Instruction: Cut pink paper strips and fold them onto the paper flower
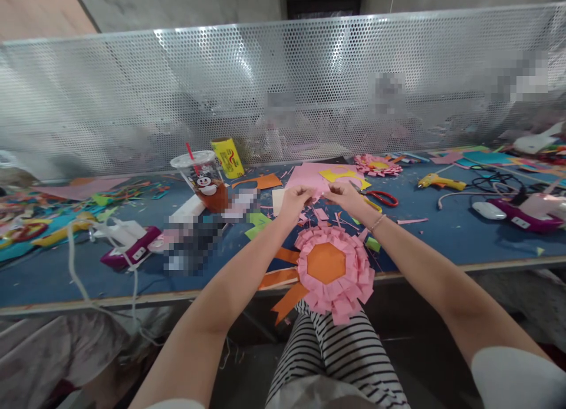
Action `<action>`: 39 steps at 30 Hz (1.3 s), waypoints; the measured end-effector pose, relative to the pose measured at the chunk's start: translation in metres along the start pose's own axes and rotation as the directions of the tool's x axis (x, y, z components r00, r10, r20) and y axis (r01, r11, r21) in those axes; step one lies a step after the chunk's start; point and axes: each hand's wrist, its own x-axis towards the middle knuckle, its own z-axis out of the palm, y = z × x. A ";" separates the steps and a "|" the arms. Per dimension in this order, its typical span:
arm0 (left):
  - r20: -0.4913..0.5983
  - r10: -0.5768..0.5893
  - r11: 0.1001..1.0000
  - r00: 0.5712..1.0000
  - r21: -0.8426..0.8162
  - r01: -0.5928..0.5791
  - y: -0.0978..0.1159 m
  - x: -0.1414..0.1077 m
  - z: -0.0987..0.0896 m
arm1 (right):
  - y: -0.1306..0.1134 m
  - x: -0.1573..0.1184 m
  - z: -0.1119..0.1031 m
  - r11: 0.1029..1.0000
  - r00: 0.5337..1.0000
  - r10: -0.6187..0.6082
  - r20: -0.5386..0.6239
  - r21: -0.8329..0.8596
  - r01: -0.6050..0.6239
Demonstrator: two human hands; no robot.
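My left hand [299,201] and my right hand [344,197] are raised over the table's middle, close together, with fingertips pinched. Between them is what looks like a small pink paper strip [319,191], hard to tell from the pink sheet [299,174] behind it. Nearer to me, a pink paper rosette [360,273] with an orange hexagonal centre and orange ribbon tails overhangs the table's front edge. Pink scraps lie around it. Red-handled scissors [384,198] rest just right of my right hand, partly hidden by it. A yellow cut-out sheet [342,176] lies on the pink sheet.
At left stand a plastic cup [207,182] with a red straw and a yellow packet [229,158]. Purple power strips [132,250] with cables lie on both sides. A yellow glue gun [440,182] and a second rosette [378,165] are rightward. A perforated metal screen [247,91] closes the back.
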 end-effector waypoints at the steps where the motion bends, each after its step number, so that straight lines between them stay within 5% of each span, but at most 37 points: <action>1: 0.007 -0.009 1.000 1.000 -0.015 0.009 0.000 -0.001 0.001 | 0.000 -0.001 0.002 1.000 1.000 -0.007 0.001 -0.029 0.007; 13: 0.048 -0.041 0.996 0.998 -0.075 0.045 0.004 -0.005 0.005 | -0.003 -0.003 0.004 0.997 1.000 -0.001 -0.015 -0.076 0.000; 24: 0.110 -0.046 0.970 0.993 0.242 0.018 0.008 -0.011 0.009 | -0.006 -0.003 0.006 0.997 0.999 -0.036 -0.026 -0.075 0.034; 32: 0.117 0.280 0.828 0.953 0.474 -0.301 0.002 -0.012 0.006 | -0.011 -0.006 0.005 0.960 0.996 -0.062 -0.056 -0.278 0.044; 39: 0.185 0.270 0.888 0.945 0.332 -0.318 0.007 -0.021 0.015 | -0.010 -0.005 0.006 0.981 0.997 -0.042 -0.069 -0.192 0.028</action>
